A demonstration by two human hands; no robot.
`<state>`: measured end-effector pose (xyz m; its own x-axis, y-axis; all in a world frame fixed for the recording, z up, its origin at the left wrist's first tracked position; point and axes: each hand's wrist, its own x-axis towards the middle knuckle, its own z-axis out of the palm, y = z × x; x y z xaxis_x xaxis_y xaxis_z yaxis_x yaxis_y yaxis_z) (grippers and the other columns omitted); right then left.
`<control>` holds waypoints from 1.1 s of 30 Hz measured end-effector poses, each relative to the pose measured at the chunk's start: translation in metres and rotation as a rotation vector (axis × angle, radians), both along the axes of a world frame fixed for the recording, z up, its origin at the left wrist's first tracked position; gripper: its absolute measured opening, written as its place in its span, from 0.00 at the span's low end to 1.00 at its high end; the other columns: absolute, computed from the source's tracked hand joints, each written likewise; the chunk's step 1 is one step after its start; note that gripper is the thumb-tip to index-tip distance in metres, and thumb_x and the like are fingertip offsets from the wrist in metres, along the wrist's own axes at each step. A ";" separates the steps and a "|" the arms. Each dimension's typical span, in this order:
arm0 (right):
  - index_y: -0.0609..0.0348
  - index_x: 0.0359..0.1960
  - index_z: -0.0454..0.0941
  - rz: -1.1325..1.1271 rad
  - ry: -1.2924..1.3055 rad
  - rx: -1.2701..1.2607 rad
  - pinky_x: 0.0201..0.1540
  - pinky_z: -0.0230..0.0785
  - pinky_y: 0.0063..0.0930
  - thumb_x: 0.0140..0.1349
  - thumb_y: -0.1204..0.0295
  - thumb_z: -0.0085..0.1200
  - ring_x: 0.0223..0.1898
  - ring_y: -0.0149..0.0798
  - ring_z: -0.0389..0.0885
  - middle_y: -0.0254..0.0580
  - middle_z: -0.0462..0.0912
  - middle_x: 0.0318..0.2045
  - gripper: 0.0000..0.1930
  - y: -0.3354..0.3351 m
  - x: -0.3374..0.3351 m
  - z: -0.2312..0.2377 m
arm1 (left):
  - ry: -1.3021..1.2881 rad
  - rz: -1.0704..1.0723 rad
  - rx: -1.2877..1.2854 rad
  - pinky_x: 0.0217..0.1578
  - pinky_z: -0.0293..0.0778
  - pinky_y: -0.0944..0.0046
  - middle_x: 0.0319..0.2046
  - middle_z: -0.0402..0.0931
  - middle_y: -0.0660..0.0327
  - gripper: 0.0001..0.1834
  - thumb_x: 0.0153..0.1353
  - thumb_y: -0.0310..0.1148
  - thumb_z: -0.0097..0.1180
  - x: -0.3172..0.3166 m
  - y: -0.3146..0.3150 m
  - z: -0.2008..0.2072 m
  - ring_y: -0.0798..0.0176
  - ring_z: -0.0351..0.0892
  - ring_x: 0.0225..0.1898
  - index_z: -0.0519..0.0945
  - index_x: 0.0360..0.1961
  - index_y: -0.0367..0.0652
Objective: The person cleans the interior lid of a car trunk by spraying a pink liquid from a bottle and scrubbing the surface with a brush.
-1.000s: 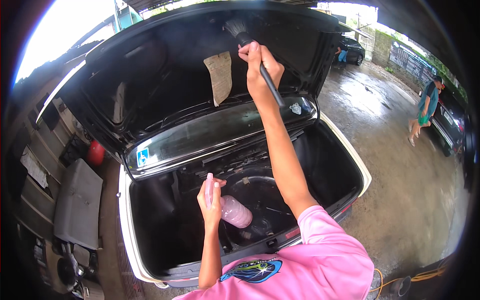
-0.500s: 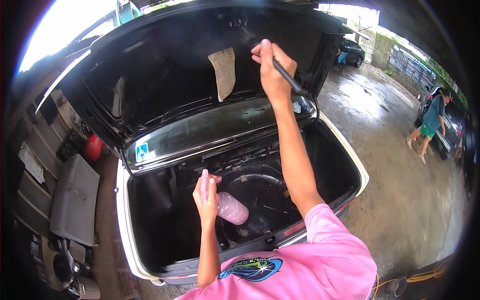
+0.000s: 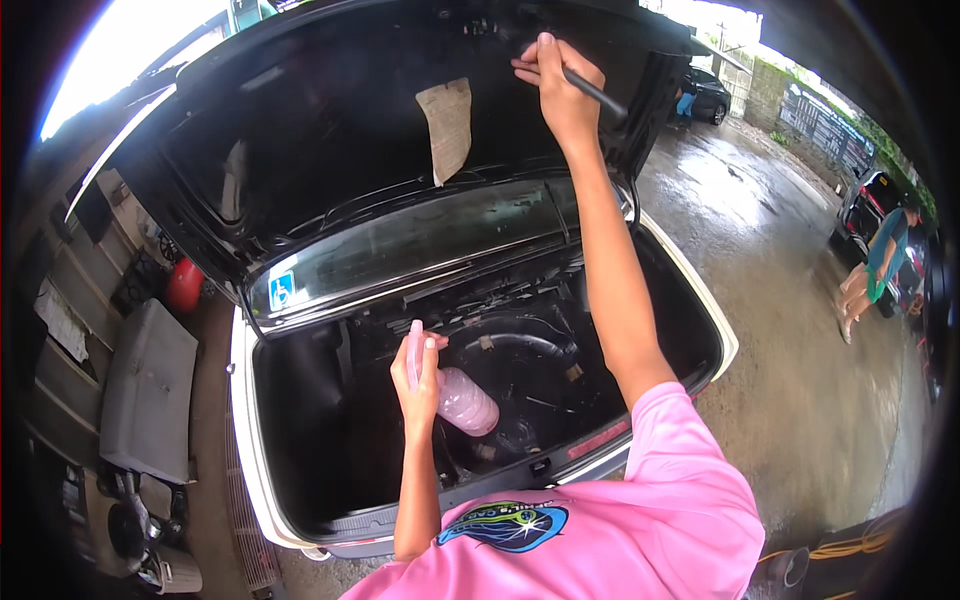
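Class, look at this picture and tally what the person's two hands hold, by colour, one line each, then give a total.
Pink: 1, the spray bottle of pink liquid in the left hand, above the open trunk.
Black: 1, the thin brush handle in the right hand, up at the raised trunk lid.
Total: 2

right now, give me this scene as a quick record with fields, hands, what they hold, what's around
left hand: grips a pink bottle, tilted over the open car trunk
right hand: raised, holds a thin dark tool against the trunk lid
on lid: a beige cloth hangs down
nearby: grey seat on the ground left; another person far right
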<state>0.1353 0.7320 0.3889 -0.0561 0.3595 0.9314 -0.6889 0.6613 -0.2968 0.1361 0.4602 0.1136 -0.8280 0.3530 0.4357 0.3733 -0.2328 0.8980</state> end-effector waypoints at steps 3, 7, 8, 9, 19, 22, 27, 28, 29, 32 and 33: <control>0.72 0.29 0.78 0.166 0.067 -0.138 0.37 0.84 0.30 0.73 0.66 0.48 0.32 0.40 0.88 0.43 0.82 0.26 0.20 0.016 0.013 -0.011 | 0.011 0.000 -0.016 0.48 0.73 0.62 0.34 0.82 0.55 0.18 0.70 0.41 0.53 0.009 -0.009 -0.005 0.61 0.83 0.42 0.80 0.40 0.33; 0.71 0.28 0.76 0.271 -0.039 -0.060 0.39 0.85 0.31 0.75 0.64 0.45 0.33 0.45 0.88 0.44 0.80 0.27 0.21 0.020 0.003 0.000 | -0.019 -0.007 0.014 0.47 0.73 0.62 0.35 0.82 0.55 0.18 0.70 0.41 0.52 -0.002 0.002 -0.002 0.61 0.83 0.41 0.80 0.40 0.32; 0.71 0.29 0.75 0.233 -0.055 -0.057 0.39 0.85 0.32 0.75 0.64 0.45 0.34 0.47 0.88 0.44 0.79 0.27 0.21 0.023 -0.002 0.004 | -0.030 -0.008 -0.010 0.47 0.74 0.62 0.34 0.82 0.55 0.18 0.70 0.41 0.53 -0.004 0.003 0.004 0.61 0.83 0.42 0.79 0.40 0.32; 0.71 0.29 0.75 0.231 -0.050 -0.052 0.39 0.85 0.32 0.75 0.64 0.45 0.34 0.47 0.88 0.44 0.79 0.27 0.21 0.028 0.003 0.002 | -0.025 -0.010 -0.006 0.47 0.74 0.62 0.34 0.82 0.55 0.18 0.70 0.41 0.53 -0.005 0.005 0.002 0.61 0.83 0.42 0.79 0.40 0.32; 0.71 0.31 0.76 0.253 0.056 -0.057 0.39 0.85 0.32 0.75 0.64 0.46 0.35 0.47 0.88 0.43 0.80 0.29 0.20 0.024 0.024 0.003 | -0.011 0.001 -0.026 0.47 0.74 0.62 0.34 0.82 0.56 0.18 0.70 0.40 0.53 -0.002 0.006 -0.012 0.62 0.82 0.42 0.80 0.39 0.32; 0.71 0.32 0.75 0.279 0.028 -0.017 0.42 0.85 0.34 0.75 0.63 0.45 0.38 0.51 0.88 0.43 0.79 0.30 0.20 0.018 0.017 0.004 | -0.040 -0.018 -0.053 0.46 0.74 0.63 0.34 0.81 0.56 0.17 0.70 0.39 0.53 -0.001 0.005 -0.007 0.62 0.82 0.41 0.80 0.40 0.32; 0.71 0.33 0.76 0.168 0.019 -0.098 0.42 0.85 0.35 0.75 0.64 0.46 0.39 0.52 0.88 0.45 0.80 0.31 0.19 0.021 0.040 0.008 | -0.025 -0.007 -0.003 0.42 0.72 0.66 0.33 0.82 0.57 0.16 0.70 0.39 0.53 0.003 0.004 -0.010 0.65 0.81 0.38 0.80 0.38 0.33; 0.72 0.33 0.77 0.174 0.036 -0.071 0.41 0.85 0.34 0.74 0.64 0.47 0.38 0.51 0.88 0.46 0.81 0.32 0.19 0.015 0.038 0.007 | -0.022 0.002 0.003 0.42 0.72 0.66 0.33 0.82 0.57 0.16 0.70 0.39 0.53 -0.001 0.006 -0.008 0.65 0.81 0.38 0.80 0.38 0.33; 0.72 0.33 0.77 0.166 0.009 -0.031 0.41 0.85 0.34 0.74 0.64 0.47 0.38 0.51 0.88 0.47 0.81 0.32 0.19 0.012 0.032 0.009 | -0.010 -0.003 -0.018 0.39 0.73 0.66 0.33 0.83 0.57 0.15 0.70 0.38 0.53 -0.002 0.008 -0.007 0.67 0.80 0.36 0.80 0.38 0.33; 0.71 0.33 0.77 0.000 -0.119 0.000 0.42 0.85 0.34 0.75 0.64 0.46 0.39 0.50 0.88 0.46 0.81 0.30 0.19 0.028 0.021 0.013 | -0.010 -0.019 -0.043 0.37 0.73 0.67 0.33 0.83 0.57 0.14 0.70 0.36 0.54 0.004 0.001 -0.006 0.69 0.79 0.34 0.80 0.39 0.32; 0.71 0.33 0.77 0.006 -0.113 0.006 0.42 0.85 0.34 0.75 0.64 0.46 0.39 0.50 0.88 0.46 0.81 0.30 0.19 0.028 0.024 0.012 | -0.018 -0.011 -0.037 0.38 0.73 0.67 0.33 0.83 0.57 0.14 0.70 0.36 0.53 0.003 0.002 -0.005 0.69 0.79 0.35 0.80 0.39 0.32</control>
